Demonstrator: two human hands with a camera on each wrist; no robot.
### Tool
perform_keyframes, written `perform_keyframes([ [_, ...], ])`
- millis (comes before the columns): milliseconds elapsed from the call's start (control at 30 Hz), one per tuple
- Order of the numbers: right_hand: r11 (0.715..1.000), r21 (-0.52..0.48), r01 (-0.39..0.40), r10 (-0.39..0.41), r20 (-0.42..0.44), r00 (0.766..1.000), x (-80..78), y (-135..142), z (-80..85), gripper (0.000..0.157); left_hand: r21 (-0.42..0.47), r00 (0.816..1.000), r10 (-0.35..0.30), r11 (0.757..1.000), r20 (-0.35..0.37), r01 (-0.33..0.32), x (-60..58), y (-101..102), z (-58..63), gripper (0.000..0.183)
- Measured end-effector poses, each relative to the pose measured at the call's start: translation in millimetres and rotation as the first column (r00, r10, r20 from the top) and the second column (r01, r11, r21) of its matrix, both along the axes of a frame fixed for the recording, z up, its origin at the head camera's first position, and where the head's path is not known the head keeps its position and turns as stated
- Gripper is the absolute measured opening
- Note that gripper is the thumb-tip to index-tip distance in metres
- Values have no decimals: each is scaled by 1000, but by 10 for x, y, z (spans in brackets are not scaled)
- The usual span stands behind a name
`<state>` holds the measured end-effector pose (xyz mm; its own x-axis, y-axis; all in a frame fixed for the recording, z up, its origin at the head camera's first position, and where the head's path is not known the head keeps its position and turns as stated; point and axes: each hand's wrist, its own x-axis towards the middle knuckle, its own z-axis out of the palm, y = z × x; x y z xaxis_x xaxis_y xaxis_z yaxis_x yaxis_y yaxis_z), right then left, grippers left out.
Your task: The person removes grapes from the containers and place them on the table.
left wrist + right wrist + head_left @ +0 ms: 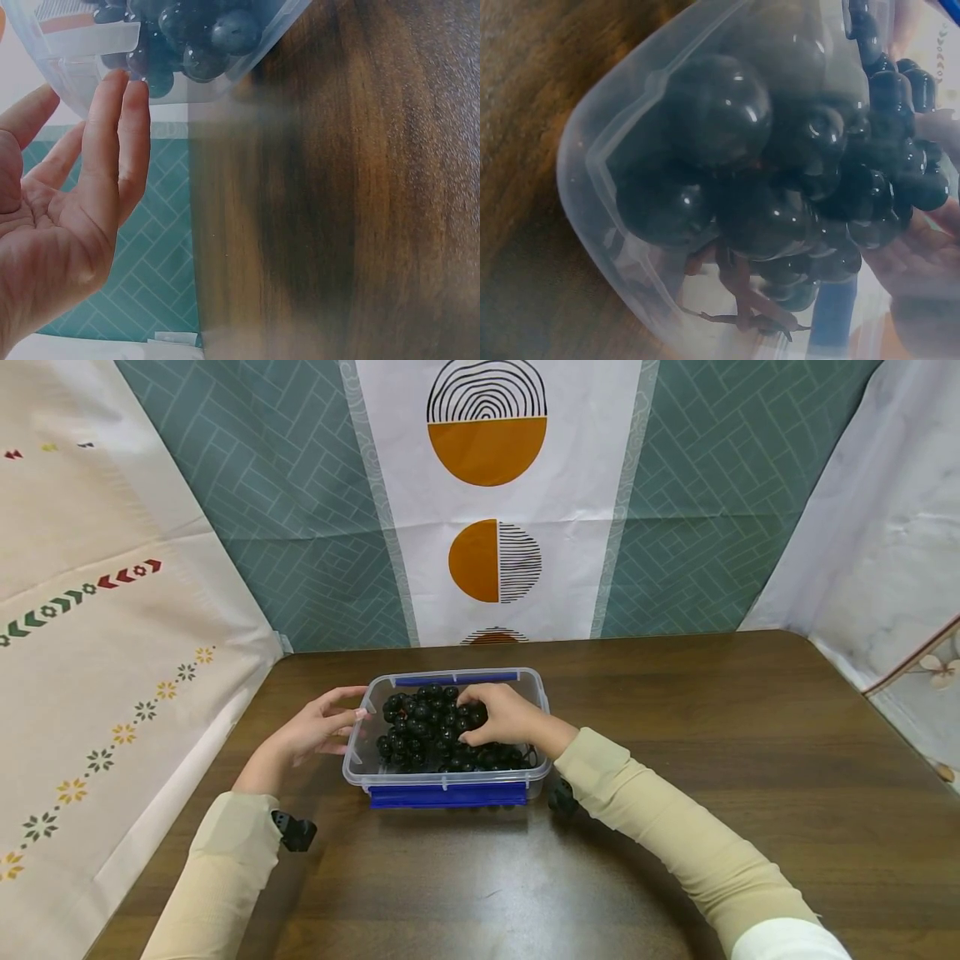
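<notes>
Dark black grapes (420,727) lie in a clear plastic container (444,779) with blue clips on its long sides. Over the right part of the container, my right hand (510,714) reaches in and grips grapes between thumb and fingers. Through the clear wall in the right wrist view, grapes (720,112), a brown stem (739,292) and part of that hand (911,262) show. My left hand (315,727) is at the container's left end, its fingers nearly straight. In the left wrist view its fingertips (112,86) rest against the outer wall.
The container stands on a brown wooden table (675,735). A teal and white patterned cloth (315,485) hangs behind the far edge. White cloths hang at the left (90,693) and right (892,527) sides.
</notes>
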<state>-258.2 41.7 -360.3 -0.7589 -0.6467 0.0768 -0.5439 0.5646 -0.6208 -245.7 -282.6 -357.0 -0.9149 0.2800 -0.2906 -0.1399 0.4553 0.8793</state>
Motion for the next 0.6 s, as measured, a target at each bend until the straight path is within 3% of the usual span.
perform_keyframes([
  [600, 996, -81, -20, 19, -19, 1000, 28, 34, 32, 47, -12, 1000, -13, 1000, -4, 13, -5, 18, 2, 65],
])
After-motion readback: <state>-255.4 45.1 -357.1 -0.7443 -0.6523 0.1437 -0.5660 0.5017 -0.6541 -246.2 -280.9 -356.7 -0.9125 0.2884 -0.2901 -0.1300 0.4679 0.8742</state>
